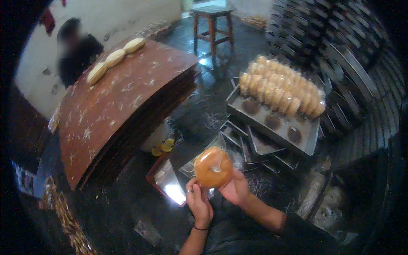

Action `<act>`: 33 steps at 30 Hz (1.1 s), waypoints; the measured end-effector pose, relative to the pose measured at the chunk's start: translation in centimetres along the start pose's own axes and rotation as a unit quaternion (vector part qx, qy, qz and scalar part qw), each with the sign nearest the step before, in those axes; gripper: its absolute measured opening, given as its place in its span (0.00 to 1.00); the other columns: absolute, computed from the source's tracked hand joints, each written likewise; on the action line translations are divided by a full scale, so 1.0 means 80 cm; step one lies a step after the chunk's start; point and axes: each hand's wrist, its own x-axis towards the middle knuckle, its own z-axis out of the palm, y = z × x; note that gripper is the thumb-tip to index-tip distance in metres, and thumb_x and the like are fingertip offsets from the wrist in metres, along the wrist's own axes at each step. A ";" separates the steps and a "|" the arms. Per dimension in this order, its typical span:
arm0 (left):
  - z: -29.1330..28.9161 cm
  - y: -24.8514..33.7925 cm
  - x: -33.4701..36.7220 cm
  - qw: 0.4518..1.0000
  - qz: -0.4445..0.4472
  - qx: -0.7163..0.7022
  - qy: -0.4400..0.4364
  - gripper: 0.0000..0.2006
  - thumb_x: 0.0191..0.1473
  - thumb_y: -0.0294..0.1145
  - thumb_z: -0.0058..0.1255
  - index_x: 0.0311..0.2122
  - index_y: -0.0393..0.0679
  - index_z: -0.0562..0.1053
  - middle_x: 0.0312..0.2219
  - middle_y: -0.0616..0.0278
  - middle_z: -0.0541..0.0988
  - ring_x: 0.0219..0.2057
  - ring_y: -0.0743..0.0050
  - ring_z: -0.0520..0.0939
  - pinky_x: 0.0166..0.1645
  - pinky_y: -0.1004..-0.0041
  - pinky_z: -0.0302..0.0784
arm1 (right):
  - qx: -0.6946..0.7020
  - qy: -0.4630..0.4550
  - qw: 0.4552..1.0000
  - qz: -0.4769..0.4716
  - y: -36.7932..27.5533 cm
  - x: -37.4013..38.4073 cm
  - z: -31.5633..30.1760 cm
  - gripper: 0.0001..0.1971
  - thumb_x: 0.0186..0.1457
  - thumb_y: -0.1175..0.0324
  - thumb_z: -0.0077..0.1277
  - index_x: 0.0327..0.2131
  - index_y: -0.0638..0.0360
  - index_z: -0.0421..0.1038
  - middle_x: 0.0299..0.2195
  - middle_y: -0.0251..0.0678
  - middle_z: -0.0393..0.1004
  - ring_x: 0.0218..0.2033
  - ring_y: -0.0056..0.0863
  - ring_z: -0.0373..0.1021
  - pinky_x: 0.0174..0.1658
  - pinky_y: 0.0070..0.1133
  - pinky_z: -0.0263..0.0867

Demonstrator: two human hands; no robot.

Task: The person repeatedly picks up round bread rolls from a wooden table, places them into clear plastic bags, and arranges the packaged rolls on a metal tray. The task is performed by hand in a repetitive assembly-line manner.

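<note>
A round, glossy brown bread roll [207,165] with a small pale spot sits in a clear plastic bag [187,169], held up in front of me. My left hand [199,199] closes on its lower left edge, the fingers curled. From the lower right, my right hand [236,189] grips the roll's edge, its palm partly behind the bread. The bag's loose, crinkled part shows behind and to the left of the roll.
To the right, a metal tray [306,146] carries rows of bagged round breads [280,85] above more trays. At left stands a stack of brown boards [114,114] with pale dough pieces [114,58]. A person [78,55] is behind it. A wooden stool [213,27] stands at the back.
</note>
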 end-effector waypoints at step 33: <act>-0.118 0.022 0.023 0.995 -0.005 0.055 0.082 0.09 0.55 0.29 0.41 0.39 0.37 0.68 0.33 0.61 0.72 0.35 0.77 0.72 0.41 0.77 0.70 | -0.506 0.456 0.612 -0.402 -0.366 0.101 -0.179 0.36 0.52 0.55 0.47 0.58 0.57 0.43 0.57 0.45 0.51 0.56 0.38 0.51 0.56 0.28 0.49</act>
